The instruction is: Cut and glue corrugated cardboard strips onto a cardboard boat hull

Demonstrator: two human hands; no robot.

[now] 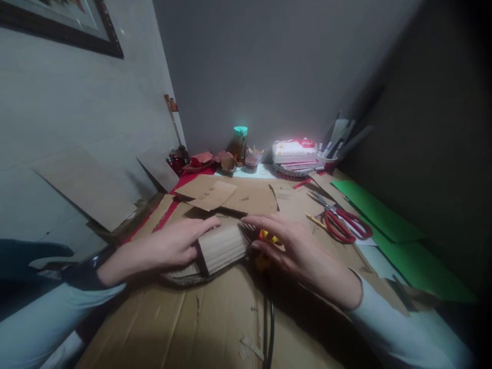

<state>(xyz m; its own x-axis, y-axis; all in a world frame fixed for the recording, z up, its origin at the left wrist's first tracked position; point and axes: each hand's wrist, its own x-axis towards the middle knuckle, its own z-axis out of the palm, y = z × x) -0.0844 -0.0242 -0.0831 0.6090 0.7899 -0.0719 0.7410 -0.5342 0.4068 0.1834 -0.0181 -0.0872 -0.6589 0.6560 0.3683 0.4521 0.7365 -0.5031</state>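
Observation:
A folded strip of cardboard (225, 248) with ridged bends stands in the middle, above another cardboard piece with a curved dark edge (188, 279). My left hand (172, 243) grips its left side, index finger along the back and thumb at the near edge. Around its right end curl the fingers and thumb of my right hand (290, 246), touching the ridged edge. Just under my right hand sits a yellow-orange object (263, 261), partly hidden; a black cord (271, 318) runs toward me from near it.
Red-handled scissors (342, 223) and a pencil (315, 221) lie at right beside green sheets (384, 215). Flat cardboard pieces (249, 197) lie behind my hands. A bottle (239, 146), a cup of sticks (252, 160) and a tissue pack (294, 151) line the back wall.

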